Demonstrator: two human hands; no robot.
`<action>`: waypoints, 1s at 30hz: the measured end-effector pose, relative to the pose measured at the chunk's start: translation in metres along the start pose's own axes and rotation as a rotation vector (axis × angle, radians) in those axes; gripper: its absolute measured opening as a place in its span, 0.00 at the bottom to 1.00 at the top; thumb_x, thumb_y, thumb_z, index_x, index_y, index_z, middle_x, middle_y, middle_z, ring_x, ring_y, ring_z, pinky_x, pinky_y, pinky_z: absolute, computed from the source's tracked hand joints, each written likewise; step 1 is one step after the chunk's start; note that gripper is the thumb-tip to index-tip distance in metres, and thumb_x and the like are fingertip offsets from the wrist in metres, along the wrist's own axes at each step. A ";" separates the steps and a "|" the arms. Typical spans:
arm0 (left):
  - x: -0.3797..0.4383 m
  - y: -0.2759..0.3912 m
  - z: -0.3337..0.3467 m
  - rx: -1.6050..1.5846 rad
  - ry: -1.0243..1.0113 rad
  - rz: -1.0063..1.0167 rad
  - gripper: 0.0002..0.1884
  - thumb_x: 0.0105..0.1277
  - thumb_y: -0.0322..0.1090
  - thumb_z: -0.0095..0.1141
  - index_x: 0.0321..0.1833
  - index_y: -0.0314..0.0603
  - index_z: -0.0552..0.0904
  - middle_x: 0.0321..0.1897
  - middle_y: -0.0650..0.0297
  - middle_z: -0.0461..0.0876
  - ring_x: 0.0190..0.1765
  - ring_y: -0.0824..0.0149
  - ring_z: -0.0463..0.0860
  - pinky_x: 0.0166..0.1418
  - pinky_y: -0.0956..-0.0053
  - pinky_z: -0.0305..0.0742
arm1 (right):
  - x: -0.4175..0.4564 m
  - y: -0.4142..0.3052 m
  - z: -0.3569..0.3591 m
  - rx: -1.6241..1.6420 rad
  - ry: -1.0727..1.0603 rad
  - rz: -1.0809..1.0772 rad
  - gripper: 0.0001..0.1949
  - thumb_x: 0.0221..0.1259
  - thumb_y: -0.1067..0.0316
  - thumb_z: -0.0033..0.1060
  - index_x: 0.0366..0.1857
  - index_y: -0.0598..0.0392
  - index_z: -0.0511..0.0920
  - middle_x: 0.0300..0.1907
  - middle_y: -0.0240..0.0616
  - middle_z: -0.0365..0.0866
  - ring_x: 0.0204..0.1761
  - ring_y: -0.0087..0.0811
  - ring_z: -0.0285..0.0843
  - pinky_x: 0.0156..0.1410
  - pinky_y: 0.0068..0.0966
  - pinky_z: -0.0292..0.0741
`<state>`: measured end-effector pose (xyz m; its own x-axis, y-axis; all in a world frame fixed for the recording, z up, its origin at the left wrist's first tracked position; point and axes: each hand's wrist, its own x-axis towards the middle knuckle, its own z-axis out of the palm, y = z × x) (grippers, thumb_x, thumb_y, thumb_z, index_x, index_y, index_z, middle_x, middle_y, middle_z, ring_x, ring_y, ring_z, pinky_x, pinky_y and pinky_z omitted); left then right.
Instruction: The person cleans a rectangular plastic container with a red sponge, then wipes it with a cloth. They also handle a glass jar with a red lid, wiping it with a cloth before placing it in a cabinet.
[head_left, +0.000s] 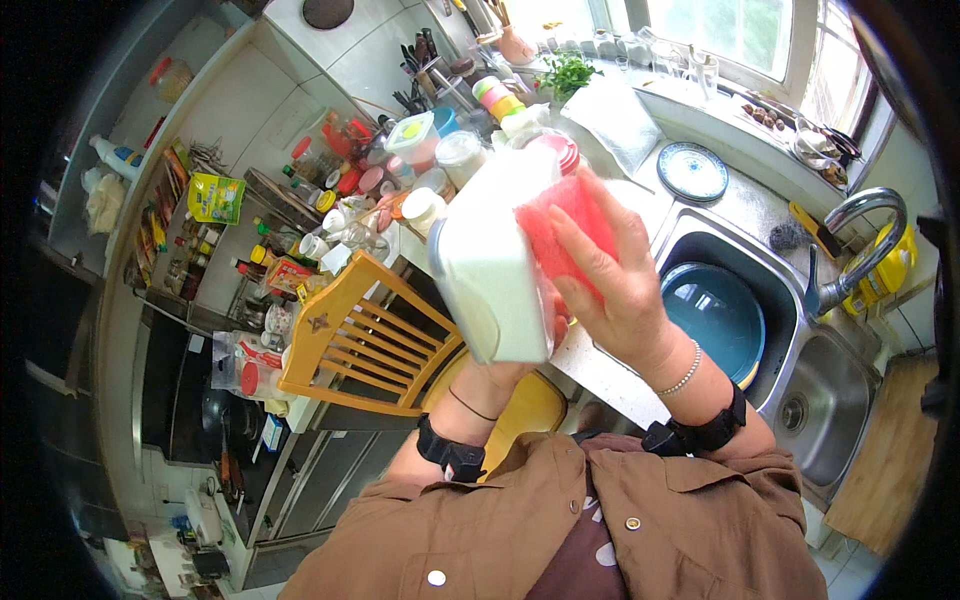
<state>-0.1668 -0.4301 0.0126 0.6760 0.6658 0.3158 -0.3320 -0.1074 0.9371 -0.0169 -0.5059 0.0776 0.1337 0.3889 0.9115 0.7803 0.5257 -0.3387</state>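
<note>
In the middle of the view, a clear plastic container, white inside, is held up and tilted. Its contents could be a powder, but I cannot tell. My left hand supports it from below and behind, so most of that hand is hidden; some fingertips show past the right edge. Pressed against the container's right side is a red scouring cloth or sponge, gripped by my right hand with fingers spread over it. Behind the container, a red-lidded jar is partly covered.
A yellow wooden chair stands close at left. Jars and bottles crowd the counter behind. At right, a double sink holds a blue basin under a curved faucet. Patterned plates lie behind the sink.
</note>
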 end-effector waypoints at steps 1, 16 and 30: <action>0.001 -0.002 0.000 -0.058 -0.026 0.029 0.31 0.79 0.47 0.44 0.79 0.46 0.55 0.77 0.59 0.60 0.77 0.61 0.62 0.80 0.62 0.56 | -0.005 -0.004 0.001 0.026 -0.012 0.035 0.29 0.46 0.69 0.74 0.59 0.46 0.82 0.67 0.59 0.68 0.57 0.53 0.75 0.61 0.40 0.77; -0.013 0.030 -0.007 -0.826 0.339 -0.283 0.34 0.77 0.58 0.40 0.76 0.41 0.60 0.68 0.44 0.68 0.66 0.45 0.74 0.69 0.50 0.73 | -0.018 -0.034 0.002 0.220 -0.025 -0.110 0.27 0.49 0.66 0.75 0.58 0.36 0.82 0.65 0.56 0.70 0.57 0.48 0.76 0.58 0.36 0.81; -0.032 0.027 -0.002 -1.204 -0.046 -0.433 0.43 0.71 0.67 0.41 0.77 0.39 0.59 0.58 0.34 0.74 0.51 0.40 0.82 0.48 0.51 0.85 | 0.012 -0.001 -0.014 0.008 -0.077 -0.022 0.24 0.61 0.70 0.62 0.64 0.50 0.79 0.66 0.56 0.70 0.56 0.50 0.75 0.61 0.39 0.76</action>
<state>-0.1987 -0.4533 0.0278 0.8917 0.4502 0.0473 -0.4471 0.8598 0.2466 -0.0077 -0.5122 0.0918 0.0690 0.4337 0.8984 0.7776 0.5408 -0.3207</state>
